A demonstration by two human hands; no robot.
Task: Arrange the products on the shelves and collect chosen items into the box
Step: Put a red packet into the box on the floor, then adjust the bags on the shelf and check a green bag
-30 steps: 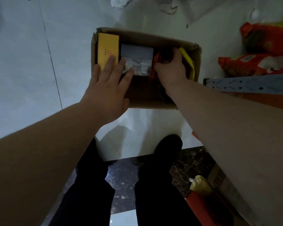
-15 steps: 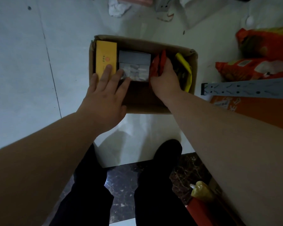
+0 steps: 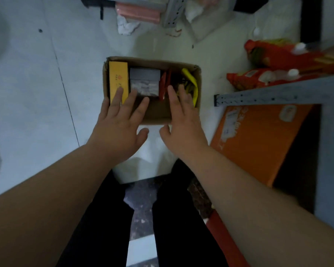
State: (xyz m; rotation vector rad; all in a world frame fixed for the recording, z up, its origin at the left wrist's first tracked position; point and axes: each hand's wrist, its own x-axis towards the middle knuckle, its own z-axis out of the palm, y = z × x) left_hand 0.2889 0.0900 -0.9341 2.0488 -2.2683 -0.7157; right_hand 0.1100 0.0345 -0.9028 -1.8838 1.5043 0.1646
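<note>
Your left hand (image 3: 120,130) and right hand (image 3: 181,128) hang spread and empty over the box (image 3: 154,61); press the red packet (image 3: 163,84) snug before fetching more.

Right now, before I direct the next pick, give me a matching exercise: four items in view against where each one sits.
Things:
1. yellow box
2. grey box
3. red packet
4. orange carton

Places:
A. outside the cardboard box, by the grey shelf
B. against the cardboard box's left wall
C. standing on edge by the index finger of the right hand
D. between the yellow box and the red packet

Pairs: 1-B; 2-D; 3-C; 4-A
</note>
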